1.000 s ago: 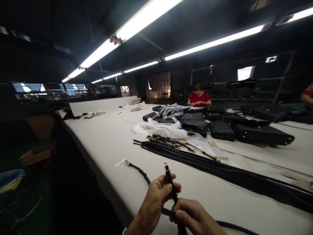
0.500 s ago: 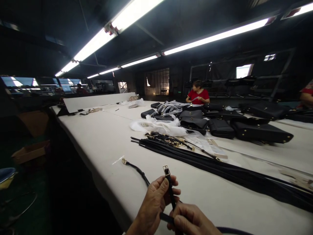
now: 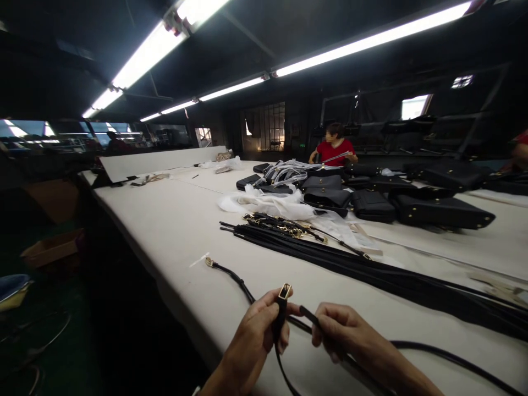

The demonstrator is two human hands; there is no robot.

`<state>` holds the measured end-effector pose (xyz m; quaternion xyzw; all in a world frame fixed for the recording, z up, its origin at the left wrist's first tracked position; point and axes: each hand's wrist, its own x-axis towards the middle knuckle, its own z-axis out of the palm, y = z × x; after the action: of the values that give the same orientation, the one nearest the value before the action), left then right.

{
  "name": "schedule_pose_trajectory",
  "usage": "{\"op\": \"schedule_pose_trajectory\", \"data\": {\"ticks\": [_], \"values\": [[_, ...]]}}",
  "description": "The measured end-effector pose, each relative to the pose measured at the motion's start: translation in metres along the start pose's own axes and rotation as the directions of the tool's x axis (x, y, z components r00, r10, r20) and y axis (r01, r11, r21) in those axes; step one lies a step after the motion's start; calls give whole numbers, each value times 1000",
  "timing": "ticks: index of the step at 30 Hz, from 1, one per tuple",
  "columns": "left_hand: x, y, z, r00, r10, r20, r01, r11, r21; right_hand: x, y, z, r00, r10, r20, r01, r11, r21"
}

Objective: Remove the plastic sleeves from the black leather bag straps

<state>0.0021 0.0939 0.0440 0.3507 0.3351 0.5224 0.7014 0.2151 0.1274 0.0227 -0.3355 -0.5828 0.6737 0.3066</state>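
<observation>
My left hand (image 3: 256, 335) is closed around a short black buckle strap (image 3: 280, 319), thumb on top. Its gold buckle (image 3: 285, 291) sticks up past the fingertips. To the right, my right hand (image 3: 342, 333) pinches a long black strap (image 3: 312, 317) near its end, the tip pointing up toward the buckle but apart from it. The rest of that strap runs down below my right hand. Left of my hands, a black strap piece with a gold clasp (image 3: 209, 262) lies on the table and passes behind my left hand.
The pale table (image 3: 173, 231) carries a bundle of long black straps (image 3: 330, 269), short straps with gold hardware (image 3: 289, 226), white wrapping (image 3: 268, 203) and black bags (image 3: 437, 209). A person in red (image 3: 335, 151) sits across it. A cardboard box (image 3: 51, 247) stands on the floor at left.
My right hand has moved up and right with the strap end, away from the lower part of the buckle strap. The buckle has turned in my left hand.
</observation>
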Motion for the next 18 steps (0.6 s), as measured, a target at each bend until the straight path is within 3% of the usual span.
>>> {"op": "schedule_pose_trajectory", "data": {"ticks": [6, 13, 18], "values": [[-6, 4, -1, 995, -83, 49, 82, 996, 23, 3, 8, -6, 997, 65, -42, -64, 997, 34], [-9, 6, -3, 998, 29, 49, -44, 940, 338, 2, 7, -8, 994, 110, -18, -109, 993, 48], [-11, 5, 2, 983, 177, 47, -178, 861, 476, 0, 0, 0, 997, 72, -11, -71, 994, 77]]}}
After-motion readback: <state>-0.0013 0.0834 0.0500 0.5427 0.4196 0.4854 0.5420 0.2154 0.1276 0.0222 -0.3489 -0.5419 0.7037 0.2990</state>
